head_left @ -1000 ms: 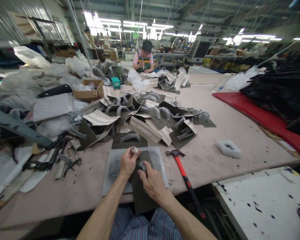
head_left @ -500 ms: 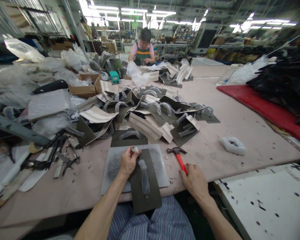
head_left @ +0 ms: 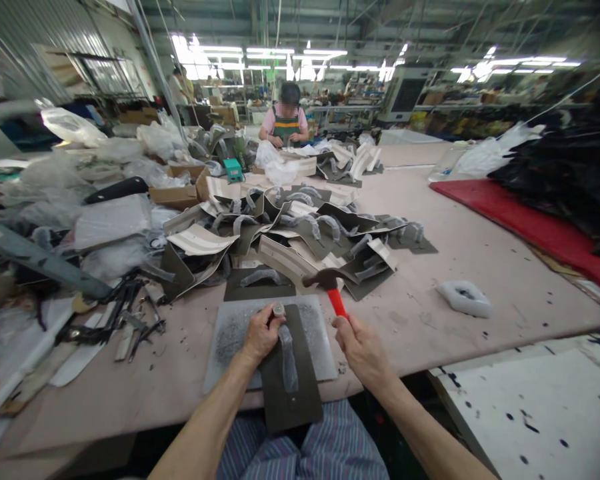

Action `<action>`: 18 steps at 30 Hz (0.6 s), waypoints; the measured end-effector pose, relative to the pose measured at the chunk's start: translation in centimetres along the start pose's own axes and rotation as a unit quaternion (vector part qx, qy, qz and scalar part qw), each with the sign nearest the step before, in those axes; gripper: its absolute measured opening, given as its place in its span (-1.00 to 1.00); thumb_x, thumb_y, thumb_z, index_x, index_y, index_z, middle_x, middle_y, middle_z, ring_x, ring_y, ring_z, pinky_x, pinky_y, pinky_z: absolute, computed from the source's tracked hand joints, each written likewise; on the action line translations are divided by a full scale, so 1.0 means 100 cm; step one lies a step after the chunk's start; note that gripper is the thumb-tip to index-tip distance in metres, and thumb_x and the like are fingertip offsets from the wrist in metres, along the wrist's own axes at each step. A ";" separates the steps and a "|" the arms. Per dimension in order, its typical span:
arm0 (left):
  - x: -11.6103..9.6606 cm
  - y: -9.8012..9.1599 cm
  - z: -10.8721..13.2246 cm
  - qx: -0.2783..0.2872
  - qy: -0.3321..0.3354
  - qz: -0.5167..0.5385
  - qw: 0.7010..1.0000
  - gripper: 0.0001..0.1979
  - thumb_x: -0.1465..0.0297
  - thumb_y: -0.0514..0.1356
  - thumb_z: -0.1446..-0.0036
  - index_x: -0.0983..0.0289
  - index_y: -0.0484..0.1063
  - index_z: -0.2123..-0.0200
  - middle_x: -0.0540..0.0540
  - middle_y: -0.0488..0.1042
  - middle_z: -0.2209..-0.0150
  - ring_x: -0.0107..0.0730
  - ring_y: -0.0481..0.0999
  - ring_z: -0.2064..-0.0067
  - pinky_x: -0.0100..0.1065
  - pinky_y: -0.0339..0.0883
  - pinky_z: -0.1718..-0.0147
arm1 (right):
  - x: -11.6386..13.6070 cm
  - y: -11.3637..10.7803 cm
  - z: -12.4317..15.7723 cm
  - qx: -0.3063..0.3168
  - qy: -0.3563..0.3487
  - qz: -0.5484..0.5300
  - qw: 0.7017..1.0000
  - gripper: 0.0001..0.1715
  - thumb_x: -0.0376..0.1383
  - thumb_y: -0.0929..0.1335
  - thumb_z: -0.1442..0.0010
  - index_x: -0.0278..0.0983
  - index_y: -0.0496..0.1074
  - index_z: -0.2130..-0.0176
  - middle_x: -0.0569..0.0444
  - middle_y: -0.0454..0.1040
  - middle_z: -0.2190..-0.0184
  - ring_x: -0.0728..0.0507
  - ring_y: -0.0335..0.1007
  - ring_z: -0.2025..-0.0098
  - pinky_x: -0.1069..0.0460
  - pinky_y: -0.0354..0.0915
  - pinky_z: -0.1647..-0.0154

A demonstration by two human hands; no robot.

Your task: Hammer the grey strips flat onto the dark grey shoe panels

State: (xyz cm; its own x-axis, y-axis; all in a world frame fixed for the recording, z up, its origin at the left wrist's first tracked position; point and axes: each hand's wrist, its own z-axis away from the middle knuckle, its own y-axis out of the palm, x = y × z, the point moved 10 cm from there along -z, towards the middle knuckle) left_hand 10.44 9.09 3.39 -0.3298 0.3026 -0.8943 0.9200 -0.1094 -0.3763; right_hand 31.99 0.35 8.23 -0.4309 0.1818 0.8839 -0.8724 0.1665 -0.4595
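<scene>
My left hand [head_left: 261, 331] is closed around a short, upright punch-like tool [head_left: 279, 309] with a pale round top. Its lower end is hidden by my fingers, at the upper edge of a dark olive panel [head_left: 305, 373]. A plastic-wrapped handle [head_left: 289, 360] is fixed along that panel, which lies partly on a grey board [head_left: 325, 333] and juts over the table edge above my lap. My right hand [head_left: 365, 350] grips the red handle of a claw hammer [head_left: 337, 300], its dark head lifted to the right of the punch.
Ahead lies a heap of similar panels [head_left: 300, 243] with wrapped handles. Several hand tools [head_left: 135, 323] lie at left beside plastic bags. A white foam-like roll [head_left: 464, 298] sits at right, near a red board [head_left: 520, 213]. Across the table, a person [head_left: 286, 123] handles pieces.
My right hand has lifted the hammer off the table and brought it left, towards the punch. My left hand keeps its hold, the punch's top now facing me more. The view has tilted up slightly.
</scene>
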 end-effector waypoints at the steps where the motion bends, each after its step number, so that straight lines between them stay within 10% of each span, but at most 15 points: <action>1: -0.001 0.000 0.000 0.000 0.003 -0.005 1.000 -0.80 0.42 0.18 -0.11 0.22 0.50 0.17 0.09 0.63 0.26 -0.25 0.60 0.22 -0.28 0.42 0.16 | 0.024 0.003 0.002 -0.010 -0.071 0.060 0.996 -0.59 -0.03 0.11 -0.36 -0.23 0.26 0.34 0.17 0.25 0.58 -0.01 0.15 0.60 0.09 0.08 0.57; 7: 0.000 -0.002 -0.001 -0.007 -0.011 -0.035 0.999 -0.84 0.42 0.18 -0.08 0.23 0.51 0.25 0.07 0.61 0.34 -0.25 0.57 0.29 -0.30 0.38 0.24 | 0.099 0.017 -0.001 0.058 -0.213 0.328 0.919 -0.72 -0.17 0.19 -0.36 -0.22 0.28 0.36 0.19 0.25 0.63 0.02 0.06 0.65 0.06 -0.15 0.59; 11: 0.002 -0.001 -0.001 -0.003 -0.007 -0.006 1.000 -0.81 0.41 0.19 -0.10 0.22 0.51 0.19 0.07 0.61 0.28 -0.25 0.57 0.22 -0.30 0.38 0.16 | 0.160 -0.044 0.008 -0.141 -0.279 0.163 0.936 -0.68 -0.11 0.13 -0.41 -0.18 0.21 0.34 0.21 0.23 0.59 0.00 0.10 0.61 0.08 -0.03 0.58; 14: 0.004 -0.001 0.000 -0.005 -0.007 -0.006 1.000 -0.81 0.40 0.19 -0.11 0.22 0.51 0.19 0.07 0.61 0.29 -0.26 0.57 0.23 -0.30 0.38 0.16 | 0.151 -0.054 0.017 -0.217 -0.273 0.102 0.932 -0.66 -0.11 0.08 -0.43 -0.19 0.23 0.29 0.17 0.26 0.57 -0.02 0.16 0.58 0.07 0.06 0.55; 18: 0.003 0.001 0.000 0.011 -0.002 -0.018 1.000 -0.81 0.42 0.17 -0.12 0.23 0.52 0.19 0.06 0.59 0.33 -0.28 0.55 0.28 -0.32 0.38 0.21 | 0.078 0.021 0.001 0.046 -0.181 0.312 0.932 -0.70 -0.17 0.16 -0.37 -0.23 0.29 0.35 0.14 0.30 0.62 -0.03 0.16 0.62 0.05 -0.01 0.57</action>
State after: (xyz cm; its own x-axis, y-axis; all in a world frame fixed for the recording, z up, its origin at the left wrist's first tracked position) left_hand 10.49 9.19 3.09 -0.3630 0.3023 -0.8814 0.9031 -0.1187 -0.4127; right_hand 26.73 2.02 14.16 -0.8955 -0.1271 0.4265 -0.4353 0.0509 -0.8988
